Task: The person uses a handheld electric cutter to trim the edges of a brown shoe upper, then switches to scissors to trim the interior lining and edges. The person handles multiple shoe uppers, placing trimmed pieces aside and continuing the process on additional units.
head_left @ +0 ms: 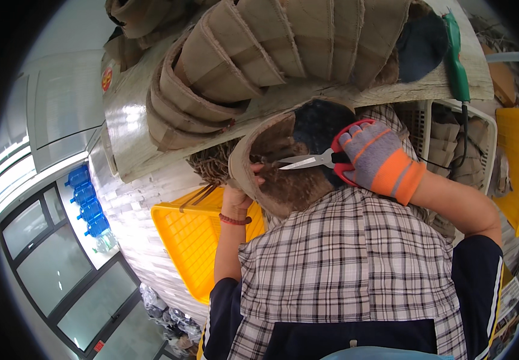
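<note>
A curved brown fabric piece (pixel 271 141), lined with brown fur and a dark patch, is held up over my lap. My left hand (pixel 243 193), bare with a red bead bracelet, grips its left edge, fingertips showing on the fur inside. In a grey and orange glove, my right hand (pixel 382 159) holds scissors (pixel 310 161) by their red handles. The silver blades point left over the fur lining, toward my left fingertips. Whether they touch the fur, I cannot tell. Part of the dark lining is hidden behind the handles and glove.
Several similar brown pieces (pixel 241 54) are nested in a curved row on the table (pixel 127 150). A green corded tool (pixel 456 57) lies at its right end. Below are a yellow basket (pixel 181 240) and a white crate (pixel 490 138) holding fabric pieces. Yellow bins stand far right.
</note>
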